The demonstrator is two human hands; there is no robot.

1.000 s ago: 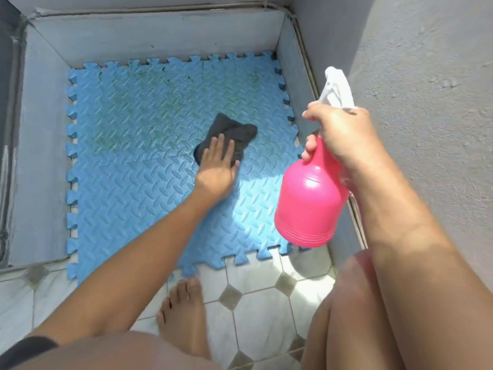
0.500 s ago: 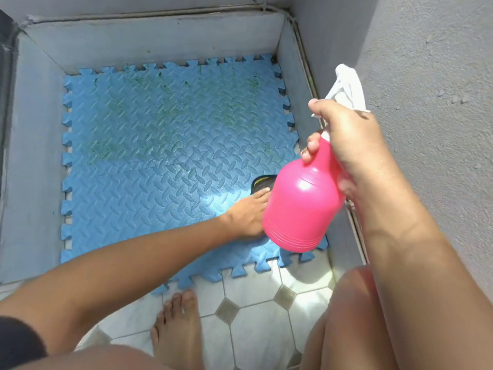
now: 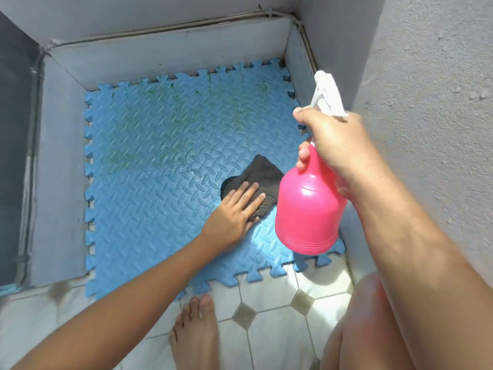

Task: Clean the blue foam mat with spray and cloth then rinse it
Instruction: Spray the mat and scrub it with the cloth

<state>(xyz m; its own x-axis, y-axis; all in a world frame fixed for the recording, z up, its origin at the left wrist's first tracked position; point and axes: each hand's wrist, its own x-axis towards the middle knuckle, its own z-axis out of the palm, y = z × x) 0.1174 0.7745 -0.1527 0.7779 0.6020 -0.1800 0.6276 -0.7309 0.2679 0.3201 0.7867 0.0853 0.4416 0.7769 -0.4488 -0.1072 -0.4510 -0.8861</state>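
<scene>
Nearest me, at the bottom of the frame, a bare foot (image 3: 196, 332) stands on the tiled floor (image 3: 269, 343). Right of centre, my right hand (image 3: 338, 140) is wrapped round the neck of the pink spray bottle (image 3: 306, 209), which hangs in the air over the mat's right edge. Just left of it, my left hand (image 3: 234, 209) lies flat with straight fingers, pressing the dark cloth (image 3: 262, 173) onto the blue mat (image 3: 149, 204), which fills the centre of the frame. Green stains (image 3: 160, 121) mark the mat's upper part, below the grey wall (image 3: 160, 57).
</scene>
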